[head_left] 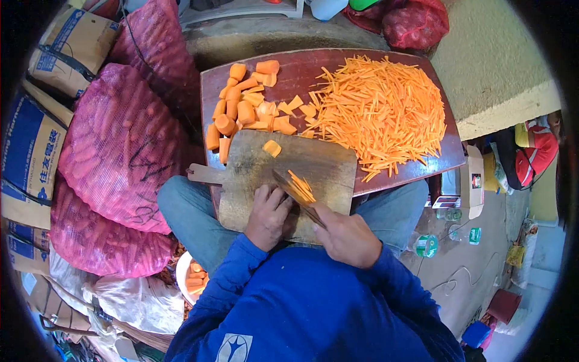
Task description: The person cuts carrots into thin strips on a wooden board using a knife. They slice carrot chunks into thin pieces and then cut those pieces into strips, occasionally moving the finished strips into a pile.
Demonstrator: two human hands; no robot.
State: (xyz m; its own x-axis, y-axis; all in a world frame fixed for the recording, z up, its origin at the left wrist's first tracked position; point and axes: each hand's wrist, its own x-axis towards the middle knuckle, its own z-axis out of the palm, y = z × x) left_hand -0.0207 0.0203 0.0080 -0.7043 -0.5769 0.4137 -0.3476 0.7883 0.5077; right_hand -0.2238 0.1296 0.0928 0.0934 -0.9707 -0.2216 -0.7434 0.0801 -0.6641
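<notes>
A worn wooden cutting board (241,175) lies across my lap and the near edge of the table, its handle to the left. My right hand (350,238) is closed round the handle of a knife (298,198), whose blade slants up and left over the board. Several thin carrot strips (301,185) cling to or lie by the blade. Just left of the blade, my left hand (269,212) presses curled fingers onto the board; whatever is under them is hidden. Farther up the board sits a carrot slice (272,148).
On the red-brown table (295,71) are peeled carrot pieces (246,112) at left and a large heap of carrot strips (386,114) at right. Pink mesh sacks (117,145) stand at my left, above a white bucket (184,274) of carrots. Plastic bottles (426,245) lie at right.
</notes>
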